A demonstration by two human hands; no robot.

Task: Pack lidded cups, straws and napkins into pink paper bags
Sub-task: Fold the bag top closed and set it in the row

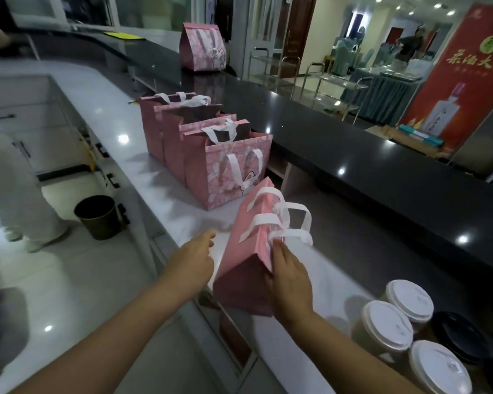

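Looks early. Tilted pink bag near centre on white counter - right hand grips its corner, fingers together; left hand beside it, loosely curled, empty. Open bags beyond, contents unseen; lidded cups near right unpacked - closed bag far.

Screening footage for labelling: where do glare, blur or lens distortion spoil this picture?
Head view: ceiling lights leave glare spots on the black counter and white counter; head view: the wide lens bends counter edges; head view: tilted pink bag and right hand look soft.
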